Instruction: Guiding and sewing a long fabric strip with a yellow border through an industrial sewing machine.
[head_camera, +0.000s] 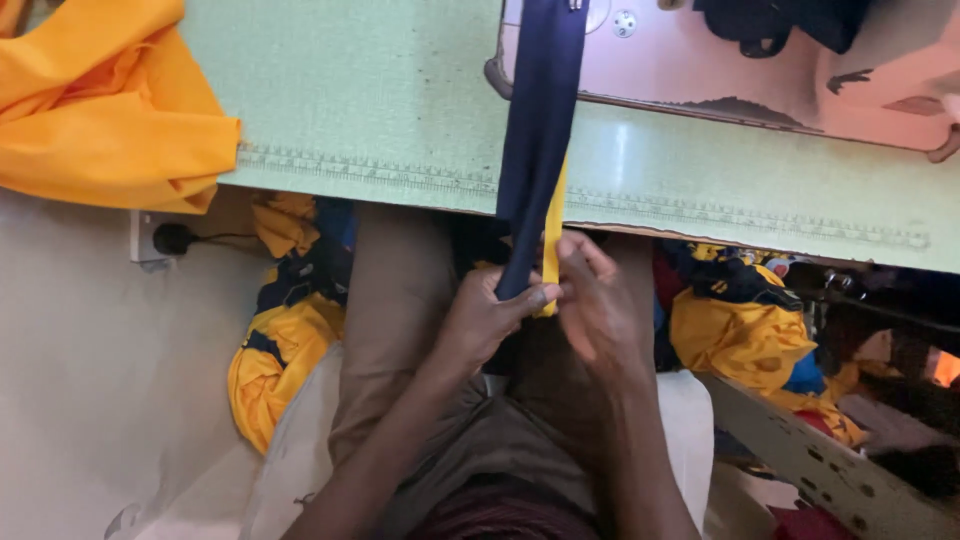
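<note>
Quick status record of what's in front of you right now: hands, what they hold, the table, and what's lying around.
left hand: pinches the lower end of the navy fabric strip
right hand: fingers on the yellow strip beside the navy one
strips: run together from the sewing machine base over the table edge to the hands
table: pale green, ruler markings along its near edge
orange cloth: bunched on the table's left end
floor: yellow and navy garments piled either side of the legs
wall socket: plug inserted
</note>
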